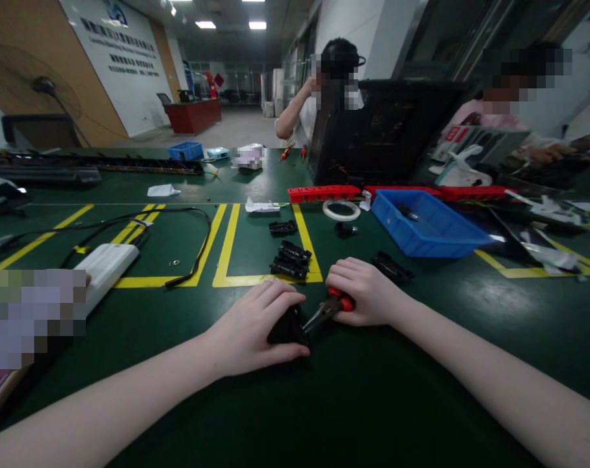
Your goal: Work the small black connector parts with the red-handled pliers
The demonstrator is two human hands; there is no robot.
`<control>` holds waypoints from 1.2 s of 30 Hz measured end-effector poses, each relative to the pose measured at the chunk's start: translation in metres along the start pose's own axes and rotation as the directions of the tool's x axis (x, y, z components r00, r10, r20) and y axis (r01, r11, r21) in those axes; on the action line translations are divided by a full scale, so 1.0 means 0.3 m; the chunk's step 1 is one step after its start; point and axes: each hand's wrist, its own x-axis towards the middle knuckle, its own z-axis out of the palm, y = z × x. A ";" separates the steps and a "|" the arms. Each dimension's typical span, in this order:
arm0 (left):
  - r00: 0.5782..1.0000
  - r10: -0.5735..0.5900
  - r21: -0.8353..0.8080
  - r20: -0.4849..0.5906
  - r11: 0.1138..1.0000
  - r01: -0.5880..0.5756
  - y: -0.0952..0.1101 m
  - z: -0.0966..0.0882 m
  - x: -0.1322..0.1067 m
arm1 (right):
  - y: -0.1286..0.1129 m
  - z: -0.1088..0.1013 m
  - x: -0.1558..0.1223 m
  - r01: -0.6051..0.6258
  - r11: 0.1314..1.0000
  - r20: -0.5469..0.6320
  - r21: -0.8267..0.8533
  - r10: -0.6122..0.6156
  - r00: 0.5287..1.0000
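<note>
Our left hand (253, 331) pins the small black plastic part (285, 327) to the dark green counter (382, 390), fingers pressed together over it for steadiness; right hand (367, 294) fingers clench red-handled steel pliers (330, 308), nose at the part.

Dim ceiling lights (229, 25) far back leave the green table (373, 403) dark, with a soft sheen by the blue bin (436, 234). The black part (287, 330) under the left hand (250, 331) loses detail. Edges bend and stretch; the background is soft.
</note>
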 end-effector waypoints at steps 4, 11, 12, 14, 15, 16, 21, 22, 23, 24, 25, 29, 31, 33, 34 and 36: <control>1.000 0.013 -0.010 0.008 1.000 -0.012 0.000 -0.003 0.003 | -0.002 -0.003 0.003 0.012 1.000 -0.006 -0.010 -0.012 1.000; 0.999 0.027 -0.056 0.018 0.998 -0.026 0.000 -0.004 0.003 | 0.000 0.000 0.000 0.017 1.000 0.002 -0.004 -0.017 1.000; 0.999 0.028 -0.061 0.021 0.998 -0.027 0.001 -0.004 0.002 | 0.000 0.000 0.000 0.014 1.000 0.008 -0.001 -0.014 1.000; 0.999 0.031 -0.070 0.025 0.997 -0.029 0.001 -0.005 0.001 | 0.000 0.000 0.000 0.010 1.000 0.016 0.006 -0.010 1.000; 0.999 0.035 -0.073 0.025 0.997 -0.033 0.000 -0.005 0.000 | 0.000 -0.001 0.000 0.009 1.000 0.019 0.011 -0.009 1.000; 0.999 0.039 -0.074 0.025 0.997 -0.037 0.000 -0.004 0.000 | 0.000 -0.001 0.001 0.007 1.000 0.023 0.015 -0.008 1.000; 0.998 0.064 -0.070 0.014 0.996 -0.063 -0.001 -0.001 0.000 | 0.002 0.000 0.002 0.007 1.000 0.030 0.017 -0.007 1.000; 0.998 0.067 -0.069 0.013 0.995 -0.065 0.001 -0.001 0.001 | 0.002 0.001 0.002 0.011 1.000 0.028 0.015 -0.012 1.000; 0.998 0.069 -0.068 0.011 0.995 -0.068 0.003 -0.001 0.002 | 0.003 0.001 0.002 0.015 1.000 0.029 0.014 -0.015 0.999; 0.997 0.072 -0.066 0.007 0.995 -0.072 0.005 0.000 0.003 | 0.003 0.001 0.002 0.017 1.000 0.030 0.015 -0.017 0.999; 0.997 0.078 -0.062 0.002 0.995 -0.078 0.006 0.001 0.003 | 0.002 0.001 0.003 0.018 1.000 0.032 0.016 -0.018 0.999; 0.994 0.108 -0.046 -0.015 0.993 -0.108 0.006 0.007 0.006 | 0.002 0.001 0.004 0.018 1.000 0.034 0.024 -0.019 0.999; 0.992 0.123 -0.043 -0.017 0.991 -0.123 0.003 0.010 0.006 | 0.002 0.002 0.004 0.017 1.000 0.038 0.022 -0.018 0.999; 0.991 0.129 -0.038 -0.017 0.991 -0.130 0.001 0.010 0.006 | 0.002 0.002 0.005 0.015 1.000 0.044 0.016 -0.016 0.999; 0.992 0.128 -0.036 -0.014 0.991 -0.128 0.001 0.010 0.006 | 0.001 0.002 0.006 0.014 1.000 0.047 0.012 -0.015 0.999; 0.993 0.122 -0.033 -0.002 0.992 -0.122 0.003 0.007 0.007 | 0.001 0.001 0.006 0.015 1.000 0.050 0.009 -0.016 0.999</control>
